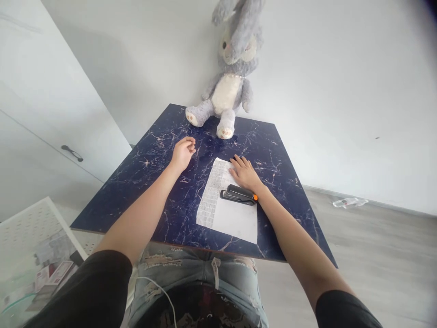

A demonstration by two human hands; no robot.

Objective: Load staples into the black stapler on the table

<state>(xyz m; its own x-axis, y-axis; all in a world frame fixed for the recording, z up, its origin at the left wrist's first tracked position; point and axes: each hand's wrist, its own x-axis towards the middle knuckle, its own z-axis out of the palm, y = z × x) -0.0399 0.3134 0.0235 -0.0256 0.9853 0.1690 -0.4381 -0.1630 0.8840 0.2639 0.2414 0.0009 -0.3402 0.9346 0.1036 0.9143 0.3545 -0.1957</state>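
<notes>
A sheet of paper (232, 219) lies on the dark blue marbled table (136, 191), with printed rows along its left side and a blank right part. My right hand (245, 172) rests flat on the paper's upper right corner, fingers spread. Just below that hand, a black stapler (237, 194) with an orange end sits on the sheet, its orange end close to my right wrist. Off to the left of the paper is my left hand (183, 152), fingers curled in toward the thumb; I see nothing held in it.
A grey plush rabbit (227, 91) sits at the table's back edge against the wall. At lower left stands a white perforated bin (30, 223) with boxes inside, near a white cabinet (41, 114). Clear plastic packaging (350, 202) lies on the floor at right.
</notes>
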